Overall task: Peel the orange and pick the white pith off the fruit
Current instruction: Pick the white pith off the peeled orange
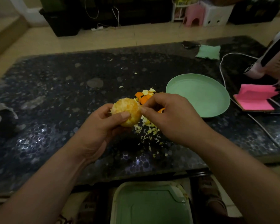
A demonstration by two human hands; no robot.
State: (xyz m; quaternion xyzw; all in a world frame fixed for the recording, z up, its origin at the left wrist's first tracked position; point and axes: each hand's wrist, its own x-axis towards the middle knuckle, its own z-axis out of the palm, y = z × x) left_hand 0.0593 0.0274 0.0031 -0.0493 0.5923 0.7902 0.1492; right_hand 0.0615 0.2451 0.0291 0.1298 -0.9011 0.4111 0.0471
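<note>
A pale yellow-orange peeled round orange point(127, 111); bright orange and whitish peel scraps point(144, 97); a mint-green round plate point(199, 94); a black tabletop point(63, 88) speckled with grey bubble-like circles; pink sticky notes point(255, 98).

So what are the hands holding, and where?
The left hand grips the peeled orange round its underside, thumb on front. Fingers of the right hand pinch at its right edge.

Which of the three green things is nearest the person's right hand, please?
The round green plate, on the table just beside the right hand. The green cloth lies at the table's far edge, and the green bin stands below its near edge.
</note>
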